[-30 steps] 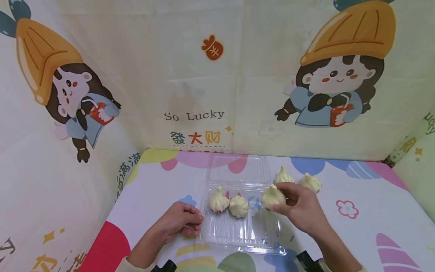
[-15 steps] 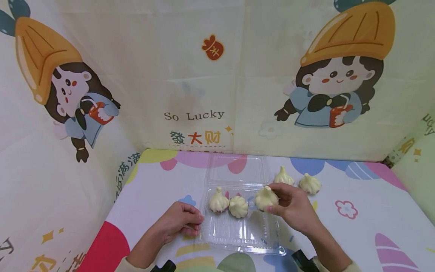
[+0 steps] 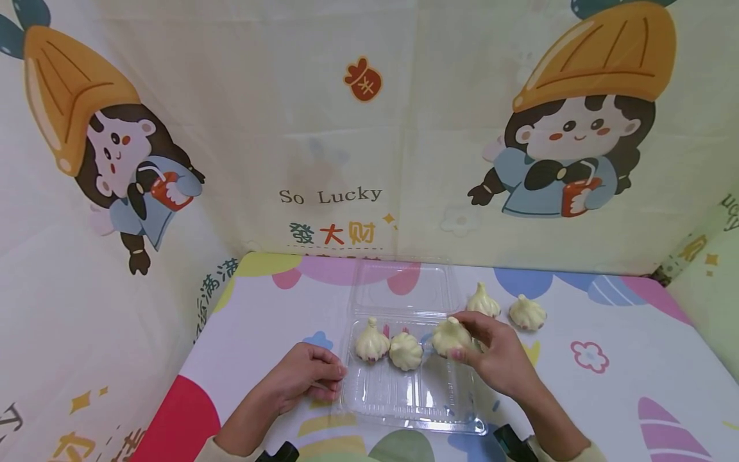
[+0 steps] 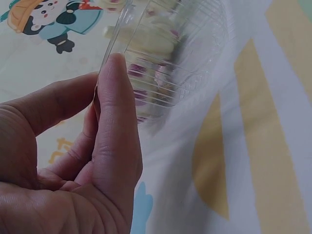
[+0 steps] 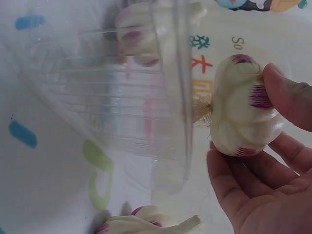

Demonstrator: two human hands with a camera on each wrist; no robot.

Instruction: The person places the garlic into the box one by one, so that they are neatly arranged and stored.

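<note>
A clear plastic box [image 3: 398,404] lies on the table with its hinged lid [image 3: 404,289] folded back. Its left rim is pinched between the thumb and fingers of my left hand [image 3: 306,378]; the left wrist view shows that grip close up. Inside, towards the back left, a garlic bulb [image 3: 371,341] sits beside a second bulb [image 3: 406,351]. My right hand [image 3: 499,353] holds another garlic bulb [image 3: 449,338] over the box's back right part. In the right wrist view this held bulb [image 5: 243,109] hangs above the rim, roots towards the box, purple streaks on its skin.
Behind the right hand a garlic bulb [image 3: 482,300] stands on the patterned tablecloth [image 3: 577,410], with one more bulb [image 3: 527,313] to its right. A printed cloth backdrop [image 3: 427,160] rises at the table's back edge.
My right hand has shifted slightly left with its garlic bulb, from the box's right edge to over its inside. In the last half second it barely moves. The left hand stays put.
</note>
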